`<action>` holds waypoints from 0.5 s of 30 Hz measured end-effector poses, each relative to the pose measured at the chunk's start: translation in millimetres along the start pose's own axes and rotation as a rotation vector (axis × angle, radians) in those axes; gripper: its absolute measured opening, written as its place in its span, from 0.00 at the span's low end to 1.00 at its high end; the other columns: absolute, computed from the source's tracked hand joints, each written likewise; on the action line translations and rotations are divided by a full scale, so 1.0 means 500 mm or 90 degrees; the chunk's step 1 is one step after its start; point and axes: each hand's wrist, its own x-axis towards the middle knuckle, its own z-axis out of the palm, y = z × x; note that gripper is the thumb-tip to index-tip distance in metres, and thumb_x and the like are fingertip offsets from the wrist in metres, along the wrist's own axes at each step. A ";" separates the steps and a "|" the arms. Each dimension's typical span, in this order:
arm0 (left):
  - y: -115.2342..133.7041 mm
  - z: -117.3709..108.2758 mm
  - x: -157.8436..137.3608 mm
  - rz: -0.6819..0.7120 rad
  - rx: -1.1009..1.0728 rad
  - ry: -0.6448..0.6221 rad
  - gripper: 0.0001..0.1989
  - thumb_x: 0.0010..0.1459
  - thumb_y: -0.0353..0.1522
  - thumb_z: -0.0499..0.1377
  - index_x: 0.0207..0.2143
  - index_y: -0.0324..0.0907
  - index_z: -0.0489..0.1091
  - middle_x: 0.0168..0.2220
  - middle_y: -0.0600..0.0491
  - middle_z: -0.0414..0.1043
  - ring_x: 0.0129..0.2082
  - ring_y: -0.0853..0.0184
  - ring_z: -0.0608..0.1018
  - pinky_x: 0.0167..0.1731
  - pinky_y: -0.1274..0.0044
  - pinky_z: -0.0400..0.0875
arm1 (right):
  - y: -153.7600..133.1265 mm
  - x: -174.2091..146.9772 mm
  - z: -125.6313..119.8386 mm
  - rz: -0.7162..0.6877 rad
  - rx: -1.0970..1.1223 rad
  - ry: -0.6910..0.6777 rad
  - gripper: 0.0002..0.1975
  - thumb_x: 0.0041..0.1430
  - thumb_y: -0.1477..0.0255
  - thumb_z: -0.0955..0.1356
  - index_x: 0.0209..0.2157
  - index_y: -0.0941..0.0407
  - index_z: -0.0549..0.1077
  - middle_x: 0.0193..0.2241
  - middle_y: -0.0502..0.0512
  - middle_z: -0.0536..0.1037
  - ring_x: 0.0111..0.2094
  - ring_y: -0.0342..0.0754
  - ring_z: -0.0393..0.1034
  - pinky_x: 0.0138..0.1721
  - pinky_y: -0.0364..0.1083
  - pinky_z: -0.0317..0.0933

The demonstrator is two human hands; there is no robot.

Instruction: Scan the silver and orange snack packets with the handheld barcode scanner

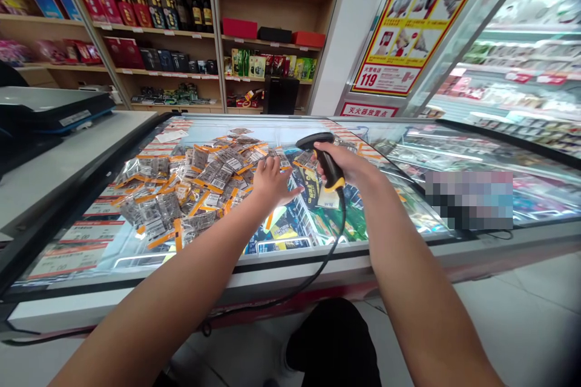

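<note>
We see wooden shelves (267, 5) of boxes (239, 28) and bottles (197, 14) along the back, a white pillar (354, 18) beside a red and yellow poster (420, 24), a brightly lit display case (531, 28) at right, and a pale tiled floor (521, 296) below.

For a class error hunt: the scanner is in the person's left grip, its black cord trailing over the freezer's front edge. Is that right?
Wrong side: the head view shows the scanner in the right grip; its black cord does trail over the freezer's front edge.
</note>
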 end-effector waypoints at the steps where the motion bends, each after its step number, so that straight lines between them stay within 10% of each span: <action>1: 0.000 -0.003 -0.002 -0.007 0.008 0.011 0.42 0.62 0.63 0.41 0.65 0.49 0.67 0.67 0.41 0.61 0.66 0.45 0.61 0.62 0.58 0.54 | 0.000 0.003 -0.001 -0.014 0.015 0.026 0.14 0.70 0.63 0.65 0.33 0.57 0.71 0.17 0.54 0.73 0.15 0.47 0.67 0.15 0.43 0.63; 8: 0.000 -0.007 0.019 -0.004 0.012 0.091 0.42 0.66 0.59 0.39 0.60 0.37 0.69 0.69 0.37 0.58 0.67 0.46 0.61 0.63 0.59 0.55 | 0.001 0.028 -0.019 -0.094 0.082 0.162 0.14 0.71 0.63 0.63 0.35 0.57 0.71 0.18 0.53 0.74 0.17 0.46 0.70 0.19 0.42 0.67; 15: 0.010 0.009 0.049 0.165 -0.112 -0.085 0.46 0.65 0.60 0.34 0.74 0.42 0.48 0.76 0.45 0.43 0.74 0.48 0.50 0.69 0.56 0.47 | -0.006 0.011 -0.003 -0.059 0.019 0.140 0.14 0.71 0.65 0.64 0.34 0.59 0.73 0.17 0.55 0.75 0.15 0.45 0.68 0.17 0.42 0.65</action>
